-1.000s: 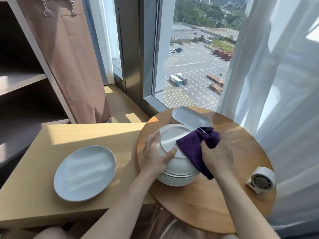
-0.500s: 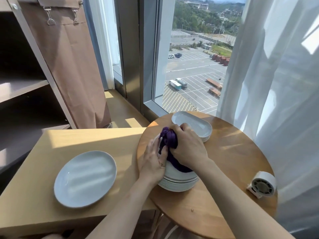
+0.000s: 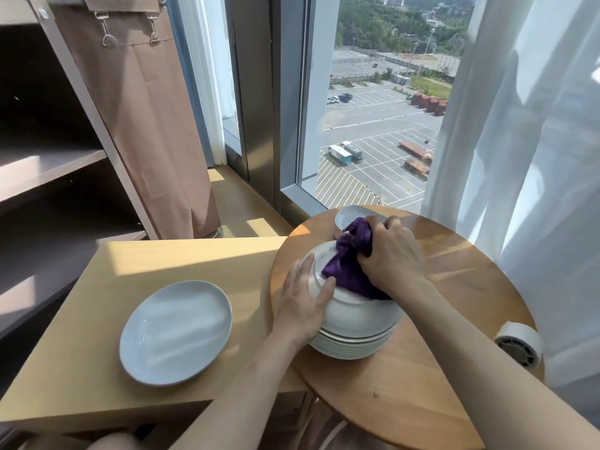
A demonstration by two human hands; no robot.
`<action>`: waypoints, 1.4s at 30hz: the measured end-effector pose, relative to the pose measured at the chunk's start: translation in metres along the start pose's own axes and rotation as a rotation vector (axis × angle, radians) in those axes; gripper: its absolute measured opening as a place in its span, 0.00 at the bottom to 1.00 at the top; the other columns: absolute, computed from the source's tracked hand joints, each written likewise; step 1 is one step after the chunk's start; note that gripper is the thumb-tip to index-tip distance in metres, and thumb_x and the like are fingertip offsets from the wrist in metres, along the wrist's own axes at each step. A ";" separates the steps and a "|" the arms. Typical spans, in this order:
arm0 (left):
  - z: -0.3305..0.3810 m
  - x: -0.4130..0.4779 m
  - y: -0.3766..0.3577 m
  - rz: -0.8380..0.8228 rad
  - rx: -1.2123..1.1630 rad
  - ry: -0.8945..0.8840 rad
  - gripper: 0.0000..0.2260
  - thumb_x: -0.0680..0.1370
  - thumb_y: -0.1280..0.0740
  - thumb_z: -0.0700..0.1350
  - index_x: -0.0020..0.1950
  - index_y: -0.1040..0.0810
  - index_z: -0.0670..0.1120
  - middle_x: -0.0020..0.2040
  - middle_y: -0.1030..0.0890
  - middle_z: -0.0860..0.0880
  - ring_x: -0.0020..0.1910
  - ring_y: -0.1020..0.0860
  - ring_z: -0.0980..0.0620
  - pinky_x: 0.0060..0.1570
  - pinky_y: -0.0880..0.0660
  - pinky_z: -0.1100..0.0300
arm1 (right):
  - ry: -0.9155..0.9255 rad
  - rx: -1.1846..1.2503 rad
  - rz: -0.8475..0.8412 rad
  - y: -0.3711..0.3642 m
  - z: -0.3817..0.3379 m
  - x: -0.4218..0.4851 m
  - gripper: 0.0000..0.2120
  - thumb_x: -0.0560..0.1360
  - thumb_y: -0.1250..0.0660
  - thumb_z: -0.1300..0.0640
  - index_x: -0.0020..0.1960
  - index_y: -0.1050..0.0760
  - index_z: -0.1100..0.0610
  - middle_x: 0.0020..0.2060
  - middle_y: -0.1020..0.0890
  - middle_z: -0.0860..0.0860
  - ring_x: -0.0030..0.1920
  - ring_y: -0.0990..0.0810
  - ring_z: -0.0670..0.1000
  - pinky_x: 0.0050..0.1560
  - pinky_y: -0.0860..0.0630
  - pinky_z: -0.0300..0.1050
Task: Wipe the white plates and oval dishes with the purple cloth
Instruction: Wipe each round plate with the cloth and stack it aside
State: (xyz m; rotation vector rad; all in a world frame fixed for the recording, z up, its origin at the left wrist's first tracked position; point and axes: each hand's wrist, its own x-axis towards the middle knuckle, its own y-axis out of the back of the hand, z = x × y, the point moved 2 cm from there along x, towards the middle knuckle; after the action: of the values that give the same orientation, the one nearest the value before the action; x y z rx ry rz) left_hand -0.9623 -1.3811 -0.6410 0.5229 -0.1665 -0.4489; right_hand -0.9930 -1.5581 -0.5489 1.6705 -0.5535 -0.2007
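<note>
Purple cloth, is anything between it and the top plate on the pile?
No, nothing visible. The right hand grips the purple cloth and presses it straight onto the top plate. The left hand holds that plate's left edge, beside the cloth, not under it.

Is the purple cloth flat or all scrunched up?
Scrunched up. The right hand grips the purple cloth in a wad on the top plate, with folds bulging out.
</note>
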 end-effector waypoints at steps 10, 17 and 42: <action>0.001 -0.002 -0.005 0.024 0.038 -0.005 0.28 0.84 0.44 0.59 0.83 0.45 0.54 0.83 0.45 0.49 0.81 0.48 0.52 0.79 0.47 0.53 | -0.230 0.277 -0.094 0.014 0.019 -0.066 0.15 0.72 0.33 0.47 0.57 0.33 0.45 0.51 0.29 0.50 0.49 0.25 0.58 0.47 0.30 0.51; 0.009 -0.003 0.003 -0.034 0.107 0.021 0.27 0.85 0.46 0.58 0.83 0.48 0.54 0.83 0.46 0.47 0.82 0.49 0.50 0.79 0.48 0.51 | -0.280 0.515 0.003 0.003 0.016 -0.111 0.16 0.71 0.30 0.47 0.55 0.32 0.40 0.49 0.28 0.45 0.45 0.25 0.53 0.47 0.29 0.50; 0.025 0.027 0.036 -0.013 -0.244 0.306 0.42 0.71 0.20 0.48 0.79 0.39 0.54 0.56 0.25 0.52 0.52 0.23 0.54 0.41 0.24 0.59 | -0.334 1.056 0.255 -0.051 0.040 -0.171 0.23 0.68 0.21 0.50 0.58 0.26 0.37 0.50 0.18 0.33 0.49 0.19 0.36 0.44 0.28 0.27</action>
State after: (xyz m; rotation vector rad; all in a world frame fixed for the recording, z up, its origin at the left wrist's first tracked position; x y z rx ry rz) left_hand -0.9319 -1.3767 -0.6004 0.3470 0.1843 -0.3904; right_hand -1.1463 -1.5093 -0.6358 2.5668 -1.2590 0.0229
